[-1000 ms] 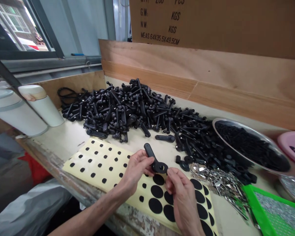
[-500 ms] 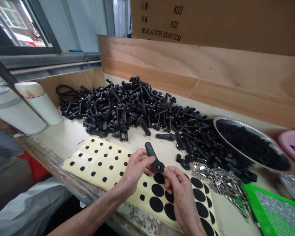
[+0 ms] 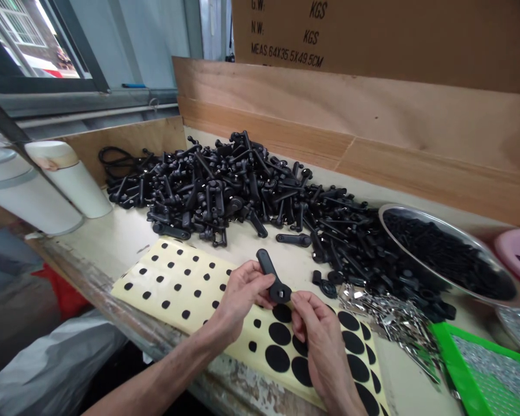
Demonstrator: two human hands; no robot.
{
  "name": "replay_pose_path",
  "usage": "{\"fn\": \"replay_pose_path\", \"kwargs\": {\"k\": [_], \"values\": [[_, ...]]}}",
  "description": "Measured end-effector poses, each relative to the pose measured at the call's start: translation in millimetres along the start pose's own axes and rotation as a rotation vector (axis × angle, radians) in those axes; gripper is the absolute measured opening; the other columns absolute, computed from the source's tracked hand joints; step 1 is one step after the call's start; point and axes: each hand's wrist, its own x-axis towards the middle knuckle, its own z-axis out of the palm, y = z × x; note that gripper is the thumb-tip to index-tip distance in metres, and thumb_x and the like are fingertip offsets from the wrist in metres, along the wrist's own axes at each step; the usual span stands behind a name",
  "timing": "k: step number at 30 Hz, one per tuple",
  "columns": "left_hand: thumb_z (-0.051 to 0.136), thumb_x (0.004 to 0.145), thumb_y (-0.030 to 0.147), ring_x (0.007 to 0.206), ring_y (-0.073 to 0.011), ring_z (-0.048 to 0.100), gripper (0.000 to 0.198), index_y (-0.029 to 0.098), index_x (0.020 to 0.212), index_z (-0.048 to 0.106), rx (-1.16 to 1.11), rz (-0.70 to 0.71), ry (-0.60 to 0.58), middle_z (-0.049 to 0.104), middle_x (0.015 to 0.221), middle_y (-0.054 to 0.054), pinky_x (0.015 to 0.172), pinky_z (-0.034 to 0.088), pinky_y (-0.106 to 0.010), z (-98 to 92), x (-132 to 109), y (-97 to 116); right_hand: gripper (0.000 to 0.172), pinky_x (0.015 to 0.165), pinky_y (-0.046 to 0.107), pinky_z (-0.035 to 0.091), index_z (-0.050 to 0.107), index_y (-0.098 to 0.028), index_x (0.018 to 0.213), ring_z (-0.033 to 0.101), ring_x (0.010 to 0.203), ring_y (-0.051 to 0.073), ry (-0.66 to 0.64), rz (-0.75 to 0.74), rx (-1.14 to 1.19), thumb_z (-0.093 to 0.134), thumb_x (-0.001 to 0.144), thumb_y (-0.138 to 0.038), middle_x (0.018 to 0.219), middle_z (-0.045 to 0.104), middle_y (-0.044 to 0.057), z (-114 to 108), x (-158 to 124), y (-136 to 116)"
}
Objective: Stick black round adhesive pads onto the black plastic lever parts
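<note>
My left hand (image 3: 245,297) grips a black plastic crank handle (image 3: 267,269) between thumb and fingers. Its narrow end points up and away; the wide round end, with a small slot showing metal, faces up. My right hand (image 3: 320,341) pinches at the edge of that round end with thumb and forefinger. Anything thin between those fingertips is too small to make out. Beneath both hands lies a yellowish backing sheet (image 3: 155,297) carrying small black dots on the left and large black discs (image 3: 277,358) on the right, partly covered by my right hand.
Beyond the sheet rises a heap of black crank handles (image 3: 216,190). To the right are metal clips (image 3: 398,318), a steel bowl (image 3: 387,215) of black parts, a pink bowl (image 3: 509,245) and a green tray (image 3: 470,378). Two white bottles (image 3: 75,182) stand left; a wooden board (image 3: 286,98) borders the back.
The view has shifted slightly. Both hands keep nearly the same hold on the crank handle, and nothing has been let go.
</note>
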Motion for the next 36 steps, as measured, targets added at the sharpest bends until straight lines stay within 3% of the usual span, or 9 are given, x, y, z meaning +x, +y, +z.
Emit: {"fn": "replay_pose_path", "kwargs": {"k": [25,36], "values": [[0.066,0.080,0.032,0.061,-0.0127,0.060,0.020,0.014,0.085,0.058,0.008,-0.010,-0.006,0.066,0.074,-0.006,0.056,0.049,-0.023,-0.5,0.6,0.5,0.034,0.043,0.020,0.017,0.054,-0.018,0.070,0.023,0.048,0.007,0.039,0.004,-0.031,0.068,0.078,-0.048,0.050,0.035,-0.008,1.7,-1.1,4.0],[0.064,0.083,0.030,0.061,-0.0118,0.058,0.018,0.015,0.089,0.059,-0.027,0.044,-0.049,0.063,0.071,-0.003,0.059,0.048,-0.023,-4.0,-1.2,-5.2,0.034,0.042,0.022,0.020,0.055,-0.019,0.071,0.027,0.050,0.008,0.075,-0.161,-0.174,0.063,0.081,-0.050,0.057,0.037,-0.006,-0.5,-0.5,9.3]]}}
